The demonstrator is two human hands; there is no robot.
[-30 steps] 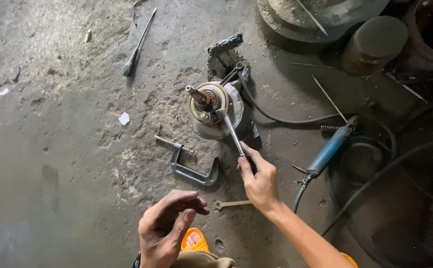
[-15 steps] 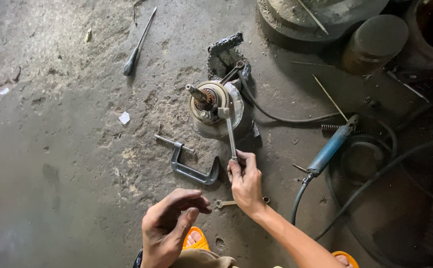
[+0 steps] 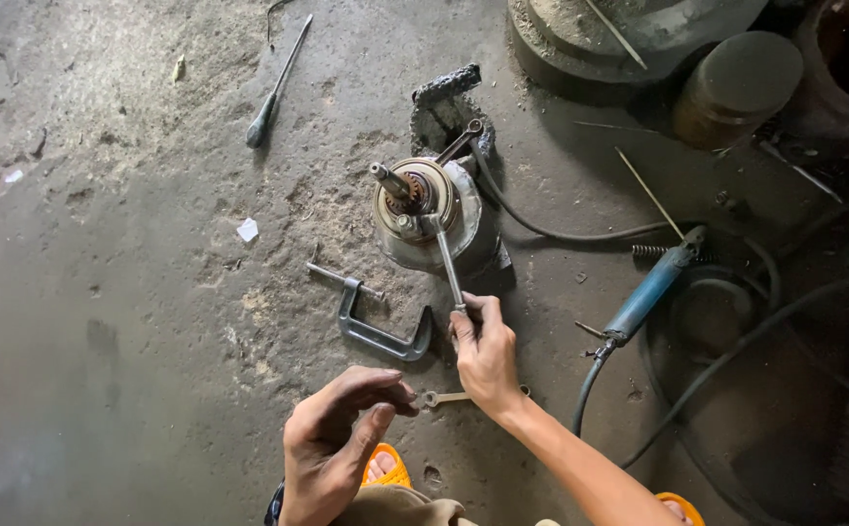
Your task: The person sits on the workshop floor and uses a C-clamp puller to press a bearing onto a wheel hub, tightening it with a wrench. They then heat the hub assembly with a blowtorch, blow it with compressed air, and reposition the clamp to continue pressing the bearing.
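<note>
Wrench (image 3: 447, 263) seated on motor housing (image 3: 424, 209) fastener, frame centre | right hand (image 3: 486, 353) grips handle | left hand (image 3: 337, 438) loosely curled, empty | housing not yet opened

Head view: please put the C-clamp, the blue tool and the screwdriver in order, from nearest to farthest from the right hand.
Measured from the right hand:
1. C-clamp, just to its left on the floor.
2. Blue tool, to its right.
3. Screwdriver, far up at the upper left.
</note>
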